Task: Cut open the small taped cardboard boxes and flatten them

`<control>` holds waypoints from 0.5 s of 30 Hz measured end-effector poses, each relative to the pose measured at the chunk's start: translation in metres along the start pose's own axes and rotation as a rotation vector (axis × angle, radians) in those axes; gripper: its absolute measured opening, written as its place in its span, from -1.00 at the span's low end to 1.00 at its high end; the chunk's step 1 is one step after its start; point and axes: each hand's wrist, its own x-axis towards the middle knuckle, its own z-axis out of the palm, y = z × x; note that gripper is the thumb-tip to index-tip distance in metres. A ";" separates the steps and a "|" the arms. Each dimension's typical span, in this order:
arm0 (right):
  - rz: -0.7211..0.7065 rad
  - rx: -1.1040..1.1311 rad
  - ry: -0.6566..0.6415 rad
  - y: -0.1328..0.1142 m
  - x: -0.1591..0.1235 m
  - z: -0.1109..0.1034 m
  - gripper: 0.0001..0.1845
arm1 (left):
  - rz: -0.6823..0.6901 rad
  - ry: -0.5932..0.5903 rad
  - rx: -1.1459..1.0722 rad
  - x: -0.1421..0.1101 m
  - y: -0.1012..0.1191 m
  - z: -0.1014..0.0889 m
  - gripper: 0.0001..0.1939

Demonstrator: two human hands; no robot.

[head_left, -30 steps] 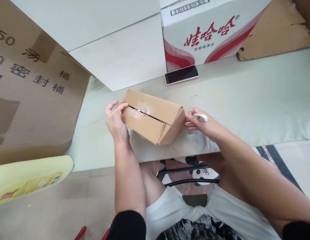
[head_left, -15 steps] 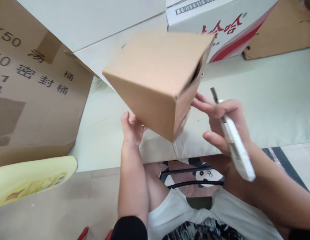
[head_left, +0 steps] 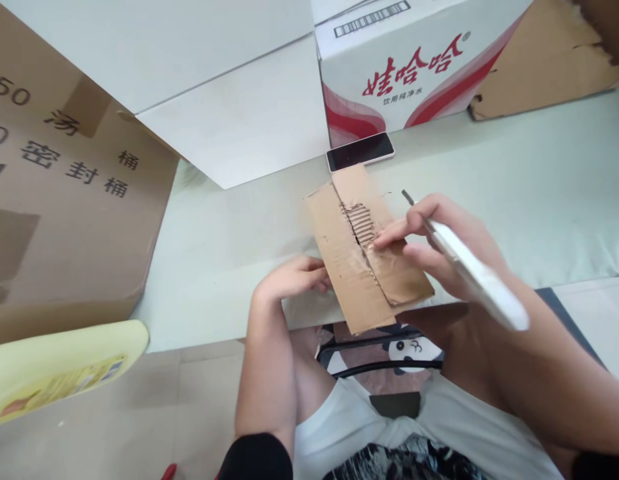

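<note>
A small brown cardboard box [head_left: 334,250] is tilted over the pale tabletop, a face with a center seam turned up. Beside the seam a patch of the surface is torn, baring the ribbed inner layer. My left hand [head_left: 299,277] is at the box's left edge, fingers bent and their tips partly hidden behind it. A white utility knife [head_left: 476,277], blade out and pointing away from me, sits in my right hand [head_left: 462,220]. Fingertips of that same hand touch the box near the torn patch.
A phone [head_left: 362,152] lies against a white and red carton [head_left: 414,80] at the back. Large white boxes [head_left: 239,127] and a big brown carton [head_left: 89,220] stand to the left. A pale yellow container [head_left: 64,367] is at lower left, and a cardboard piece [head_left: 544,67] at back right.
The box was raised and turned over, then lowered; a different seamed face with a torn patch now shows. The knife has shifted in my right hand, its blade now visible.
</note>
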 end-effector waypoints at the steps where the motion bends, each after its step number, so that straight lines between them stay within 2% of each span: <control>1: 0.022 -0.020 -0.022 0.000 0.001 0.000 -0.72 | -0.047 -0.020 0.026 0.003 0.003 0.000 -0.77; 2: 0.035 -0.043 -0.032 0.000 0.001 0.000 -0.74 | -0.081 0.032 0.039 0.006 0.005 -0.001 -0.75; 3: 0.041 -0.065 -0.034 0.000 0.001 0.001 -0.76 | -0.092 0.157 0.034 0.009 0.006 -0.002 -0.73; 4: 0.046 -0.079 -0.030 -0.001 0.002 0.001 -0.76 | -0.071 0.338 0.011 0.012 0.006 -0.003 -0.71; 6: 0.061 -0.077 -0.021 -0.002 0.002 0.002 -0.73 | 0.027 0.629 -0.047 0.017 0.004 -0.002 -0.61; 7: 0.062 -0.068 -0.020 -0.002 0.003 0.002 -0.70 | 0.104 0.705 -0.062 0.018 0.003 -0.001 -0.52; 9: 0.051 -0.053 -0.022 -0.002 0.003 0.002 -0.65 | 0.290 0.729 -0.024 0.019 0.004 0.006 -0.36; 11: 0.031 -0.061 -0.020 -0.003 0.003 0.003 -0.66 | 0.440 0.646 0.089 0.018 0.007 0.015 -0.31; 13: 0.021 -0.087 0.015 -0.003 0.000 0.004 -0.69 | 0.511 0.549 0.204 0.018 0.010 0.022 -0.37; 15: 0.035 -0.114 0.102 -0.005 -0.003 0.005 -0.68 | 0.527 0.486 0.265 0.017 0.013 0.024 -0.43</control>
